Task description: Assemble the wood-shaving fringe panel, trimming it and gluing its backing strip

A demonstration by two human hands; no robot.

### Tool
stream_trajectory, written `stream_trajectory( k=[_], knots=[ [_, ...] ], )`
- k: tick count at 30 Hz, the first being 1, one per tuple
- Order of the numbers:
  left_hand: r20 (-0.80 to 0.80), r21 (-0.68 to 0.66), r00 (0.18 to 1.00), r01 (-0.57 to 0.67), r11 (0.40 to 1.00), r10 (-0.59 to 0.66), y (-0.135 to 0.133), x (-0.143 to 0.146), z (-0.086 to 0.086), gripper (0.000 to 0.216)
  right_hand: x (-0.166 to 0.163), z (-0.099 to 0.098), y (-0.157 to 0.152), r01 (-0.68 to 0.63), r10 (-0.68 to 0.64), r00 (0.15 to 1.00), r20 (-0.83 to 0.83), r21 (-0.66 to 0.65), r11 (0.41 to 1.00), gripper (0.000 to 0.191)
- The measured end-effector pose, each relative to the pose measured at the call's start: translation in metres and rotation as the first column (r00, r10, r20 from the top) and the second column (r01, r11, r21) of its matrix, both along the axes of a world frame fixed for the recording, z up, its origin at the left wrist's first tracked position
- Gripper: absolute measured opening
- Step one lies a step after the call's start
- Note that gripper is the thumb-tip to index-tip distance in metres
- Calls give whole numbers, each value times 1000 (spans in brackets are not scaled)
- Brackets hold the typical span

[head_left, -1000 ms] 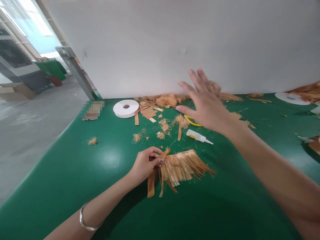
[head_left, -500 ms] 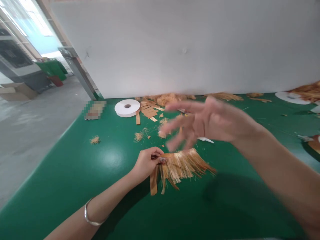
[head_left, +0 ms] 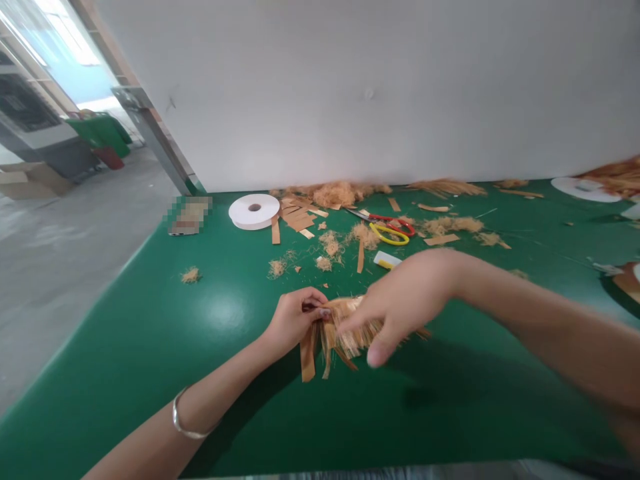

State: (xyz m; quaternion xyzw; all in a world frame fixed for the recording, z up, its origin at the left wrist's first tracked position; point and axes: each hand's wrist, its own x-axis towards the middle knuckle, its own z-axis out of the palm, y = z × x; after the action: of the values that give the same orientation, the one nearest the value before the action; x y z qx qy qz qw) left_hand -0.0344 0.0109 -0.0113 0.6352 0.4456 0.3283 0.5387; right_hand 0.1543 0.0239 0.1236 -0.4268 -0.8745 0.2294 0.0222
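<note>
My left hand (head_left: 299,319) pinches the left end of a golden-brown fringe strip (head_left: 353,341) between thumb and fingers. The fringe's strands hang toward me, and a wider flat ribbon end drops at its left. Over the right part of the fringe is my right hand (head_left: 403,307), palm down, with thumb and fingers apart and nothing in it. It covers much of that end; whether the fingertips touch the strands I cannot tell. Scissors (head_left: 387,229) with red and yellow handles lie behind, near a white and yellow object (head_left: 387,260) partly hidden by my right hand.
A white tape roll (head_left: 240,215) lies at the back left beside cut brown strips (head_left: 299,219). Tangled fibre scraps (head_left: 336,193) run along the white wall. A blurred-out item (head_left: 189,215) rests near the left table edge. Another white disc (head_left: 583,189) and brown fibres lie far right.
My right hand has swung down from above the table to the fringe, turning palm down. That uncovers the scissors and scraps behind. My left hand keeps its pinch on the fringe.
</note>
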Motion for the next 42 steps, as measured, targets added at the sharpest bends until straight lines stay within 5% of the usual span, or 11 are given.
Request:
stream_trajectory(
  k=[2, 5, 11, 16, 21, 24, 27, 34, 38, 40, 42],
  knots=[
    [1, -46, 1000, 7, 999, -7, 0, 1, 1, 5, -2, -6, 7, 236, -224, 972, -75, 234, 943, 52],
    [-20, -66, 1000, 6, 998, -7, -1, 1, 2, 4, 8, -3, 24, 397, -253, 878, -405, 322, 860, 46],
    [-6, 0, 1000, 6, 1000, -6, -1, 1, 1, 7, 26, -3, 30, 103, -96, 991, -95, 67, 992, 51],
    [-17, -37, 1000, -8, 999, 7, -1, 1, -1, 5, 25, 1, 13, 321, -227, 903, -365, 220, 921, 59],
    [-22, -18, 1000, -7, 1000, 6, -2, 2, 0, 6, 35, 8, 10, -131, 90, 973, -212, -187, 974, 74],
    [-33, -31, 999, -7, 999, 6, -2, 2, 2, 6, 31, 0, 13, 121, -110, 985, -133, 72, 990, 46],
    [-37, -47, 999, -11, 999, 9, -2, 1, 3, 4, 29, 2, 12, 325, -204, 913, -353, 325, 888, 35],
    [-19, -14, 1000, 4, 1000, -4, -2, 0, 0, 4, 19, -8, -3, 79, -67, 996, -61, 240, 968, 22],
    [31, -94, 999, -4, 996, 7, -1, 1, 0, 3, 9, 5, 4, 383, -192, 858, -477, 343, 858, 39],
    [31, -79, 1000, -2, 997, 4, -1, 1, 0, 4, 8, 20, 3, 378, -163, 755, -635, 218, 900, 32],
    [-9, 4, 1000, 5, 1000, -5, -1, 1, 1, 7, 5, 26, -2, 239, -141, 816, -561, 105, 965, 44]
  ],
)
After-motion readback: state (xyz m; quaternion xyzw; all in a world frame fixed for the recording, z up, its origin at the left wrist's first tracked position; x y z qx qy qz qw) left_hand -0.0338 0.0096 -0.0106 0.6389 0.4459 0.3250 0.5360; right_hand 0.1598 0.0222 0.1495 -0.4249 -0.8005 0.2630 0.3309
